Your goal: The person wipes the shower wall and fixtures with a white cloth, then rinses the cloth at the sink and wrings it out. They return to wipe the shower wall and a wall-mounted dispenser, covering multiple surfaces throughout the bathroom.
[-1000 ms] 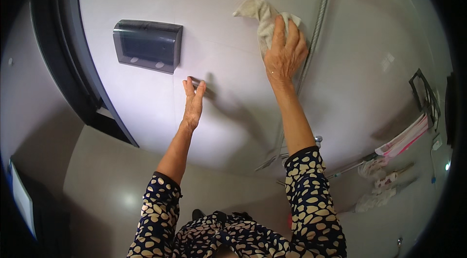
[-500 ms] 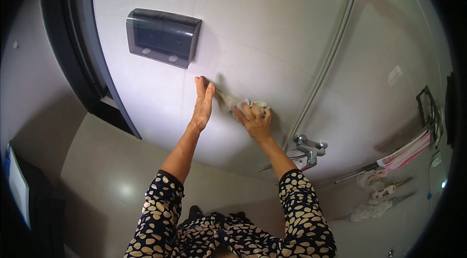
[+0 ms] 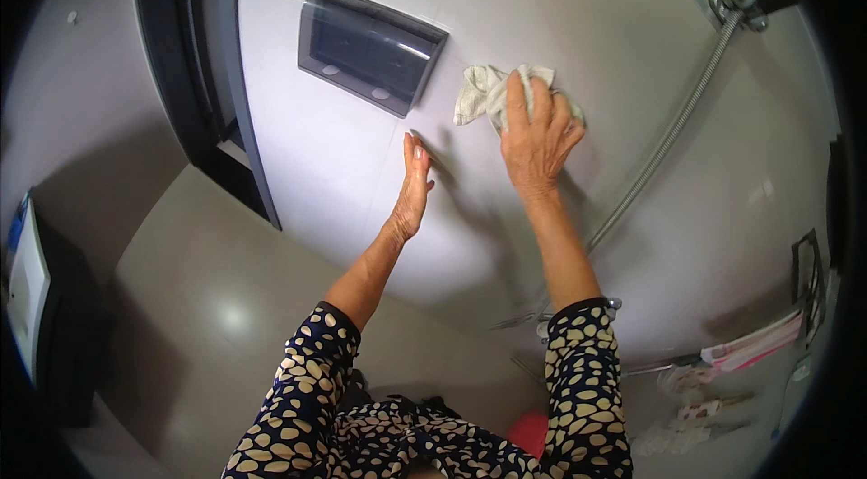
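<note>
My right hand (image 3: 539, 138) presses a crumpled whitish cloth (image 3: 481, 93) against the glossy light wall (image 3: 506, 18), to the right of a dark wall-mounted box (image 3: 366, 55). The fingers curl over the cloth, and part of it spreads out to the left of them. Below the box, my left hand (image 3: 414, 181) is held edge-on close to the wall, fingers stretched out, with nothing in it. Whether its fingertips touch the wall I cannot tell.
A metal shower hose (image 3: 673, 127) hangs from a wall bracket (image 3: 739, 2) at the right. My right forearm partly hides the tap. A dark door frame (image 3: 203, 73) stands left. A pink-and-white towel (image 3: 754, 344) hangs lower right; a red object (image 3: 529, 432) lies near my feet.
My right hand has moved up the wall and rightward with the cloth. My left hand stays near the wall below the box. The whole view has shifted, and the red object has come into sight.
</note>
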Tool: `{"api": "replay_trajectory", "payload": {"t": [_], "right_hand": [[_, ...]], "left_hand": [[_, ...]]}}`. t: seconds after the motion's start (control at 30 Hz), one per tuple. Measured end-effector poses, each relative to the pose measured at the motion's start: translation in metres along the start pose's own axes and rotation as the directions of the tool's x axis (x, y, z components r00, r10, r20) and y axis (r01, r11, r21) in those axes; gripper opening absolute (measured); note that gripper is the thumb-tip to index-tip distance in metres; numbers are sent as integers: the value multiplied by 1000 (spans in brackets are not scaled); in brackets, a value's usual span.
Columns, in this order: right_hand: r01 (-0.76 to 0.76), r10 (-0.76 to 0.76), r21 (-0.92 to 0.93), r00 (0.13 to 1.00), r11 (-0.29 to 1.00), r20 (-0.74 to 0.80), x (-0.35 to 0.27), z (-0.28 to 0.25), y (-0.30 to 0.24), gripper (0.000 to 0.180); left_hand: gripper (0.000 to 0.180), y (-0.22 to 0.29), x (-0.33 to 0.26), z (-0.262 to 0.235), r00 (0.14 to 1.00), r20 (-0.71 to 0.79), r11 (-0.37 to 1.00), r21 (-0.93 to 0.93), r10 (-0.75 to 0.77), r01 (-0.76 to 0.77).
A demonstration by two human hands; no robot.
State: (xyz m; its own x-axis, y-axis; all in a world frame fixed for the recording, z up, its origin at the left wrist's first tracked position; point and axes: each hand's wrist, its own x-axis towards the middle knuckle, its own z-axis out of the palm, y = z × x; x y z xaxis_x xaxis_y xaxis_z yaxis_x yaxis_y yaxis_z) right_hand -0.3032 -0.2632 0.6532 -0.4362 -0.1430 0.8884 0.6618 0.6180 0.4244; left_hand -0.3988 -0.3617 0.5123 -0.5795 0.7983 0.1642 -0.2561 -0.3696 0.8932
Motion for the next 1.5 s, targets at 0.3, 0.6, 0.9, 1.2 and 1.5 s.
{"api": "replay_trajectory", "payload": {"t": [0.3, 0.6, 0.9, 1.2, 1.5], "right_hand": [[255, -261, 75, 961, 964, 93, -48, 21, -58, 32], [555, -691, 450, 685, 700, 231, -153, 4, -3, 25], [-93, -25, 554, 979, 827, 203, -17, -28, 12, 57], [17, -112, 559, 984, 829, 137, 94, 3, -41, 42], [48, -243, 552, 927, 832, 285, 135, 3, -77, 45]], "left_hand": [[87, -13, -6, -4, 996, -93, 975, -223, -13, -8], [82, -38, -43, -57, 909, -291, 949, -192, -298, 250], [116, 61, -31, -51, 883, -446, 969, 244, 145, -36], [144, 90, 40, -62, 692, -277, 543, 816, 667, -197], [144, 88, 53, -74, 731, -114, 413, 877, 673, -244]]}}
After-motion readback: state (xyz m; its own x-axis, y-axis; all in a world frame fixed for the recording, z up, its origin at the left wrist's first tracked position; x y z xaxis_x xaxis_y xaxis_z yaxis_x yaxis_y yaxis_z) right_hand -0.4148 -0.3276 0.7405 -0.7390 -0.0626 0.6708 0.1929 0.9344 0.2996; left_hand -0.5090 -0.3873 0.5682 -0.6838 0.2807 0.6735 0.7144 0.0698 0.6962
